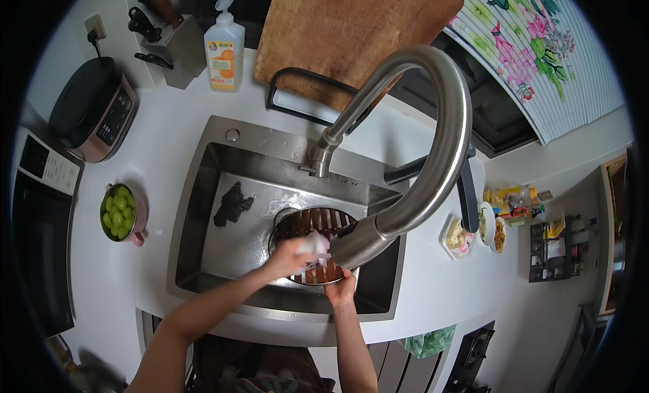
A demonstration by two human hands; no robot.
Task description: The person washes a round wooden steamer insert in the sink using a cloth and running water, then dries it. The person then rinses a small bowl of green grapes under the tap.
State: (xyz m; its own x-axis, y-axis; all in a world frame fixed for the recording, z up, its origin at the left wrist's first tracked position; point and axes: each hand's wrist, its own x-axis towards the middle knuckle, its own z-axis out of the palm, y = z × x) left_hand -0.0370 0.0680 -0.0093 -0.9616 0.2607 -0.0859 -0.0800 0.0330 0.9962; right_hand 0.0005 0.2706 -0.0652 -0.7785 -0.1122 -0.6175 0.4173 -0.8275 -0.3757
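In the stainless steel sink [218,241], a round brown slatted rack [324,219] with a metal rim sits tilted under the faucet head. My left hand [286,258] presses a pale pink-and-white cloth [313,243] to its slats; the cloth is blurred. At the near rim, my right hand [340,287] grips the rack, thumb by the edge. The pull-down faucet [372,238] hides the rack's right part. A wet sheen covers the sink floor, where a black crumpled scrap [233,205] lies to the left.
The tall faucet neck [456,119] arches over the sink's right side. Leftward stand a pink pot of green grapes [119,213], a rice cooker [94,109] and a microwave [43,230]. Behind are a pump bottle [224,53], knife block [177,53] and wooden cutting board [350,33]. Food bowls [487,225] sit right.
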